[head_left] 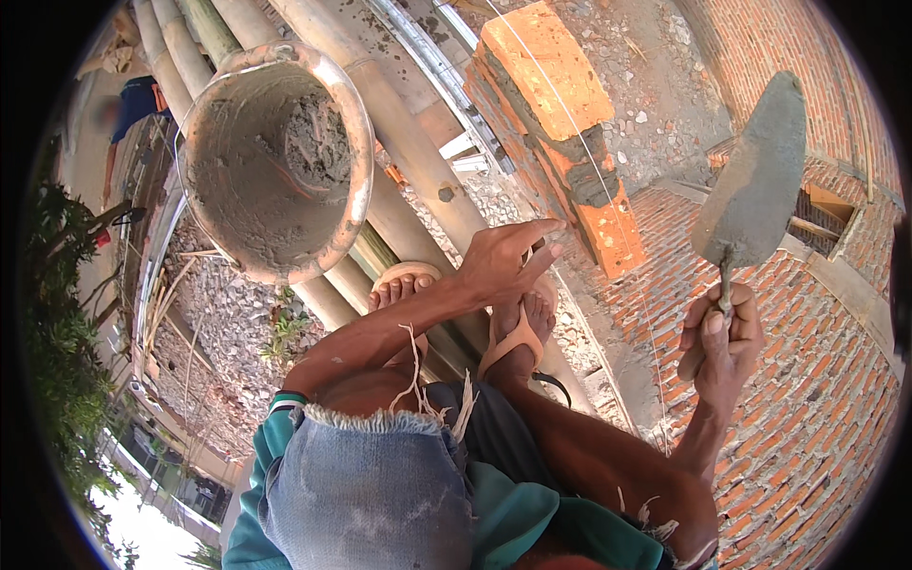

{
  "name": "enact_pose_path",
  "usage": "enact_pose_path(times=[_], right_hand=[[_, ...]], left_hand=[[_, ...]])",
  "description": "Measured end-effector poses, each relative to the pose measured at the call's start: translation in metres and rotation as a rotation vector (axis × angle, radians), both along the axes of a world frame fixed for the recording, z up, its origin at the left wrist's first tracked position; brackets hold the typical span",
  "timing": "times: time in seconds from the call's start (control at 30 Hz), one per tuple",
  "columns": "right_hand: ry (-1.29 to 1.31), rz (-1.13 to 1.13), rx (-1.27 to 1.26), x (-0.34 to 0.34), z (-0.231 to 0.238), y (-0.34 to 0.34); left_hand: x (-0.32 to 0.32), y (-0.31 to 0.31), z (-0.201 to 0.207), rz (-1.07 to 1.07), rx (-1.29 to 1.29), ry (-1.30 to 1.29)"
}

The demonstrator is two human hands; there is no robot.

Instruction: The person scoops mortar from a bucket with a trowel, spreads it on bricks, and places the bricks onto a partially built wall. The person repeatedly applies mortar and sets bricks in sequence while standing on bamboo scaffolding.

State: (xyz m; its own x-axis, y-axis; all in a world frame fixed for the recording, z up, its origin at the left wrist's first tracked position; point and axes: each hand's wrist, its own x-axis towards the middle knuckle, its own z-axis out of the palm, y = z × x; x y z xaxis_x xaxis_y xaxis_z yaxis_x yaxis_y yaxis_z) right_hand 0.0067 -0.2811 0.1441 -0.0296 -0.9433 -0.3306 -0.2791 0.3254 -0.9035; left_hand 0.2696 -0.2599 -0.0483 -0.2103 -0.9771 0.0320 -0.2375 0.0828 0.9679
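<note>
My right hand [722, 342] is closed around the handle of a pointed trowel [760, 176], held up at the right. Grey mortar coats its blade. My left hand [508, 256] reaches over the bamboo beside the brick wall, index finger stretched out and thumb apart, with nothing visible in it. Just beyond its fingertips, a lower orange brick [613, 233] sits on the wall top. Grey mortar [589, 180] lies between that one and a larger orange brick [551, 71] farther along. A taut white string [546, 81] runs over the bricks.
A mortar-smeared bucket [356, 190], tilted toward me, rests on bamboo poles [408, 114] with wet mortar [318, 142] inside. My sandalled feet stand on the poles. Rubble [237, 351] lies below at left. Another person in blue [142, 100] is at the far left. Brickwork [807, 427] fills the right.
</note>
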Motion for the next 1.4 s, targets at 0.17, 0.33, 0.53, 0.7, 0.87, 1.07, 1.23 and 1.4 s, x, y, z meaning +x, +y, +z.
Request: enact_pose_path(times=[0.17,0.33,0.53,0.7,0.87,1.07,1.23,1.4], right_hand=[[-0.037,0.131,0.267,0.072,-0.047,0.039],[-0.053,0.14,0.573,0.102,-0.124,0.016],[0.045,0.256,0.27,0.153,-0.203,-0.032],[0.199,0.24,0.098,0.167,-0.232,-0.048],[0.218,0.201,0.038,0.157,-0.228,-0.039],[0.221,0.166,0.038,0.142,-0.221,-0.025],[0.23,0.117,-0.066,0.139,-0.215,-0.013],[0.273,0.11,-0.024,0.133,-0.205,-0.007]], left_hand=[[0.034,-0.01,-0.013,0.558,0.326,0.449],[0.062,-0.033,-0.022,0.644,0.199,0.335],[0.072,-0.031,-0.028,0.58,0.188,0.338],[0.076,-0.026,-0.032,0.487,0.195,0.254],[0.076,-0.027,-0.033,0.47,0.209,0.211],[0.074,-0.027,-0.031,0.472,0.232,0.132],[0.075,-0.028,-0.031,0.462,0.21,0.071],[0.075,-0.027,-0.033,0.461,0.181,0.051]])
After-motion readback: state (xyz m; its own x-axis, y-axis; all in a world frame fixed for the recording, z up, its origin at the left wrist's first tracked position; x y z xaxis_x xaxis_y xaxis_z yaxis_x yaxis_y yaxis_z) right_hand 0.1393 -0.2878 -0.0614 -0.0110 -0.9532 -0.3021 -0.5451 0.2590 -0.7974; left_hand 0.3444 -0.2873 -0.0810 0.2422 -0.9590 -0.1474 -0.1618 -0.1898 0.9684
